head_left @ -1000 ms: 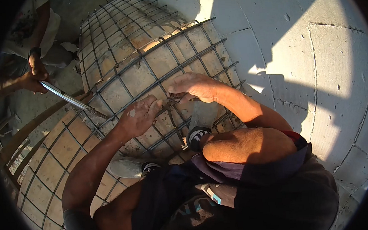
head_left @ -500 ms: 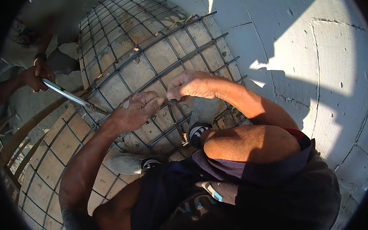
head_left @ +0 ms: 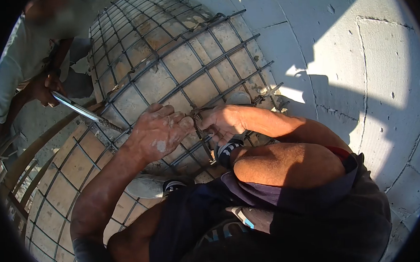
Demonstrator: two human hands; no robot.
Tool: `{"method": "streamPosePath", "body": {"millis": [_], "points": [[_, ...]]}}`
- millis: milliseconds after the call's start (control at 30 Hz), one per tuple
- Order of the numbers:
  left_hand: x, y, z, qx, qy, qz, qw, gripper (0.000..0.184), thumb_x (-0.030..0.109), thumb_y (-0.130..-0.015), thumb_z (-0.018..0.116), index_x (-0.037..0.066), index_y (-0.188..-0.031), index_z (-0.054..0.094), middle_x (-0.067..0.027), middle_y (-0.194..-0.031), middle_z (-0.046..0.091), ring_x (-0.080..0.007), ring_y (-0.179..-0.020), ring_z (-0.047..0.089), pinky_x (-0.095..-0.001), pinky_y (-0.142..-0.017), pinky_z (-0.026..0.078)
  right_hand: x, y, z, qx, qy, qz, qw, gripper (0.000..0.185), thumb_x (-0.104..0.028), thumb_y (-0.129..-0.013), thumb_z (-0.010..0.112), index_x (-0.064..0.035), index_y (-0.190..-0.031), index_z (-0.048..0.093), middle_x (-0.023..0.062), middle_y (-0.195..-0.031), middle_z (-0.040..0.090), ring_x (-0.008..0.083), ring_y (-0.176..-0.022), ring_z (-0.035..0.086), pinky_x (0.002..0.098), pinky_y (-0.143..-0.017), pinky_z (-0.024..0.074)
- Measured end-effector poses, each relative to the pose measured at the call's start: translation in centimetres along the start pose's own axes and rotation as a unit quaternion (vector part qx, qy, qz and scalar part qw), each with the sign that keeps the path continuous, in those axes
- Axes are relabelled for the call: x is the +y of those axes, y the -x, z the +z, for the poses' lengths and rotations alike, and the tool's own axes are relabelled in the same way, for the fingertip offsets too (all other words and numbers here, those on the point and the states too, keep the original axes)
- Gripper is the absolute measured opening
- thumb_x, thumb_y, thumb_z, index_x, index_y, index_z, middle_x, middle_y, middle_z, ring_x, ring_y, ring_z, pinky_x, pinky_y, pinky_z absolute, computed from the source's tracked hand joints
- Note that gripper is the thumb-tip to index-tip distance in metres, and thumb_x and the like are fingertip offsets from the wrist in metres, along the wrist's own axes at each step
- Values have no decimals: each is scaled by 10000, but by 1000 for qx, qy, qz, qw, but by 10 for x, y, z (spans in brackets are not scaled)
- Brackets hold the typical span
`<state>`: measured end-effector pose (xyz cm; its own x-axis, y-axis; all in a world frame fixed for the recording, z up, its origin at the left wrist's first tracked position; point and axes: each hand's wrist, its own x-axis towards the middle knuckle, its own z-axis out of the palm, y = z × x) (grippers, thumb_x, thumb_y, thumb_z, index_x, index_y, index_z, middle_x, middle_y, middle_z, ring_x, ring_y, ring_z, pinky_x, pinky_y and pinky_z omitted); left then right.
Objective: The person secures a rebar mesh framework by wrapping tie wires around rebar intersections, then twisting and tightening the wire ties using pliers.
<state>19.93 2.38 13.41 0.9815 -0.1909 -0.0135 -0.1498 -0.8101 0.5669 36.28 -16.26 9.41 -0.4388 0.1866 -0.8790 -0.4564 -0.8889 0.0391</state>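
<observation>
Both my hands meet at a crossing of dark bars in the rebar mesh (head_left: 173, 80). My left hand (head_left: 161, 132), dusted with pale powder, has its fingers curled together against the bars from the left. What its fingertips grip is hidden. My right hand (head_left: 225, 122) reaches in from the right, palm turned partly up, fingers bent and thumb close to the left fingertips. Whatever sits in its pinch is too small to name. A thin dark strip (head_left: 204, 144) hangs down from the crossing between the hands.
Boards (head_left: 143, 89) lie beneath the mesh. My grey shoes (head_left: 145, 187) stand among the bars. A co-worker's hands (head_left: 46, 91) hold a shiny metal bar (head_left: 78, 107) reaching toward the mesh at left. Curved wooden strips (head_left: 35, 148) are below it. Pale jointed panels (head_left: 334, 53) cover the right side.
My right hand has dropped slightly and rolled from knuckles up to palm partly up. The left fingers have curled and moved in to the crossing. The co-worker leans farther into view.
</observation>
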Motion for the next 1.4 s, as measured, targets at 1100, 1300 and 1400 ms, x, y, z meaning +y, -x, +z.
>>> {"method": "streamPosePath", "body": {"millis": [1100,1300,1400], "points": [[-6,2,10,85,238,-262,931,288,291,-1024,535,25,-1004,644,-120,-825,653,-313,-765,643,-393,-707,514,-26,21,20,86,19,-383,920,315,-309,-1054,495,-27,-1010,628,7,-725,579,139,-696,575,334,-680,511],[9,6,17,-86,761,-354,536,430,421,-1073,419,49,-1021,628,-10,-718,545,-141,-690,539,-304,-656,442,-15,7,13,228,377,-568,695,234,-229,-1017,525,-28,-1075,630,166,-927,630,360,-866,612,435,-769,502],[15,8,16,-91,831,-343,429,420,423,-1068,434,49,-1038,622,3,-699,506,-138,-667,502,-290,-649,428,-17,9,21,222,411,-574,673,231,-221,-1016,530,-22,-1079,629,180,-920,627,367,-882,611,444,-802,492]]}}
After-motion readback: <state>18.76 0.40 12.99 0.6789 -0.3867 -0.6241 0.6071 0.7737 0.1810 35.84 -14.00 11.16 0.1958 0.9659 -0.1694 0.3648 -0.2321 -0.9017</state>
